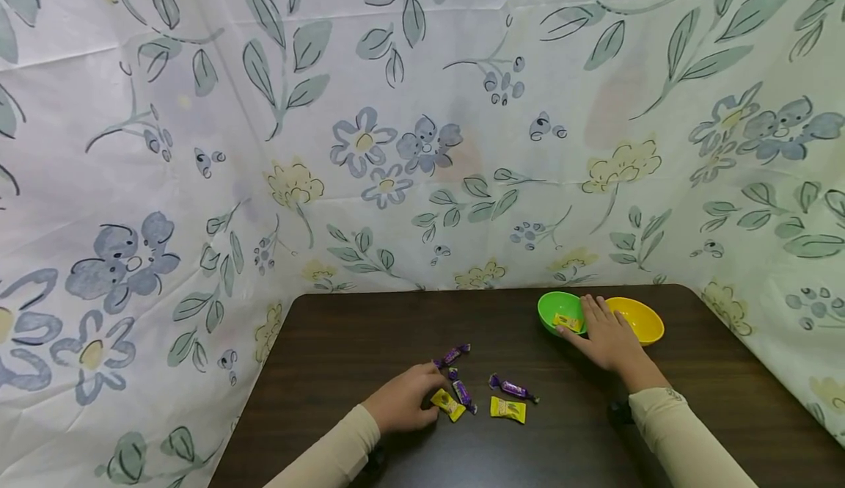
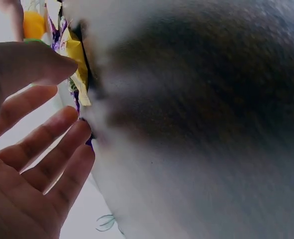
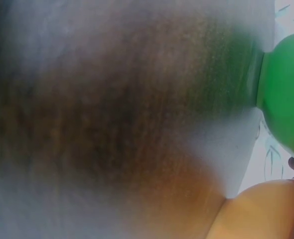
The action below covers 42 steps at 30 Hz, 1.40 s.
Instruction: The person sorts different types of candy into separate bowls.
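My left hand (image 1: 404, 400) is low over the table, thumb and fingers apart around a yellow-wrapped candy (image 1: 448, 404). In the left wrist view the thumb (image 2: 52, 63) reaches the yellow wrapper (image 2: 77, 62); no finger closes on its other side. Purple-wrapped candies lie just beyond, one (image 1: 462, 391) beside the yellow piece and another (image 1: 452, 356) farther back. My right hand (image 1: 607, 337) lies with extended fingers across the neighbouring rims of a green bowl (image 1: 549, 310) and a yellow bowl (image 1: 645, 321). Inside the green bowl is a yellow-wrapped candy (image 1: 568, 321).
Another purple candy (image 1: 513, 388) and a yellow candy (image 1: 508, 409) lie on the dark wooden table (image 1: 370, 326) between the hands. Floral cloth (image 1: 422, 238) rises behind the table's back edge and along both sides.
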Motion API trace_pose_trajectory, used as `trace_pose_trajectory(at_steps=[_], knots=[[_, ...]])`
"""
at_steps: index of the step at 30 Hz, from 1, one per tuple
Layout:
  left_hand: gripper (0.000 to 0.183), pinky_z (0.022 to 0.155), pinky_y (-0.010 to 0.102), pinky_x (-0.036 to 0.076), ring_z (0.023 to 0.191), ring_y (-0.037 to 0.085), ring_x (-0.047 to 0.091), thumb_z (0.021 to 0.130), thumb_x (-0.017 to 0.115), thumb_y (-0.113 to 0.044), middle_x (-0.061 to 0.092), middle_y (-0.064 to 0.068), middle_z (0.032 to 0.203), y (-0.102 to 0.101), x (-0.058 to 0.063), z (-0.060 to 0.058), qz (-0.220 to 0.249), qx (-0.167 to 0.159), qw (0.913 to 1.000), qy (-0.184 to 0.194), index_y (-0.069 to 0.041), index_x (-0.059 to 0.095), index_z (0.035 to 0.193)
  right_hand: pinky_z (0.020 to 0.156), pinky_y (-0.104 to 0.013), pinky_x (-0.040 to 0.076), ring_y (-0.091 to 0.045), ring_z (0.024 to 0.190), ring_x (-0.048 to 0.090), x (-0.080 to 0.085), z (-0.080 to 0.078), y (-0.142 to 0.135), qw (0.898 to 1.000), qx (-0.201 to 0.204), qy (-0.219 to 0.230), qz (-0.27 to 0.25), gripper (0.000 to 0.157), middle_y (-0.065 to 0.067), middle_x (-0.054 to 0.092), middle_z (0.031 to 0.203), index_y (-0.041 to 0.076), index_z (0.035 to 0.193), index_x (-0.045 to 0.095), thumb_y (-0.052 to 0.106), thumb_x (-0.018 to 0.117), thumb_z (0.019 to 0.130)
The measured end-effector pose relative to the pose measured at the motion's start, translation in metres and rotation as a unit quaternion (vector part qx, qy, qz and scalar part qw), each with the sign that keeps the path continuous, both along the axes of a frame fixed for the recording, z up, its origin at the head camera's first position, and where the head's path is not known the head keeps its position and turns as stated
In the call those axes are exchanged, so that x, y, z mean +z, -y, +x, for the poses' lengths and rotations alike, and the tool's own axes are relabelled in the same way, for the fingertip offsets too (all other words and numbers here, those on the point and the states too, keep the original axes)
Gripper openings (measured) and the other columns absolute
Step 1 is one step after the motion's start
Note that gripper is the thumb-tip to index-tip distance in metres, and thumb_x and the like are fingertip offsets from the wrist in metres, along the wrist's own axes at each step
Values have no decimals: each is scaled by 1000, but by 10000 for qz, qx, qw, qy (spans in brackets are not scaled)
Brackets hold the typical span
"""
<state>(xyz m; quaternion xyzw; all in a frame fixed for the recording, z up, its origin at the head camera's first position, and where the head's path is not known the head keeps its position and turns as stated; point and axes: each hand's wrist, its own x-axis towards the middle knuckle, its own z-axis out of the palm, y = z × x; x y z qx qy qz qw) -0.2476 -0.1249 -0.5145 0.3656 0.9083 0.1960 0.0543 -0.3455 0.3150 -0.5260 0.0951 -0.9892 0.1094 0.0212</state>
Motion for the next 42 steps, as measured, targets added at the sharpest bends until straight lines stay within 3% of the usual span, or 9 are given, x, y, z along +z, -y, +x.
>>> trace_pose_trajectory(at_steps=[6,20,26,35,42], knots=[[26,85,22,54,100,2,58,96,79,-22,64,-8,114,-1,1,1,-21,-35,9999,118,-23,74,122,125,-74,13,-56,158,17,0,0,1,10000,-8,8,-17,110,-36,20,170,-11,164,21,78,38,102],[24,76,19,47,86,2,48,94,82,-26,62,-6,105,-5,-3,-3,-27,-193,9997,-151,-20,76,117,125,-73,12,-56,158,16,1,0,0,10000,-32,-2,15,110,-36,19,170,-11,164,19,78,39,101],[23,86,19,51,97,2,54,94,81,-25,65,-6,110,-9,-5,-5,-115,-331,9993,-112,-19,78,116,125,-73,12,-56,158,17,0,-1,0,10000,-48,8,46,111,-36,19,170,-11,164,20,78,38,101],[16,79,17,49,89,-2,51,93,82,-32,64,-12,100,-12,-11,-7,-255,-197,9990,-313,-22,79,106,125,-74,12,-55,158,17,-3,-1,-1,10000,-69,-41,40,111,-36,20,170,-11,164,20,78,38,101],[16,78,17,50,87,-2,53,94,81,-32,66,-11,100,-12,-6,-5,-230,-189,9991,-304,-22,79,105,125,-74,12,-56,158,17,-3,-2,0,10000,-75,-48,36,111,-36,20,170,-11,164,20,78,38,101]])
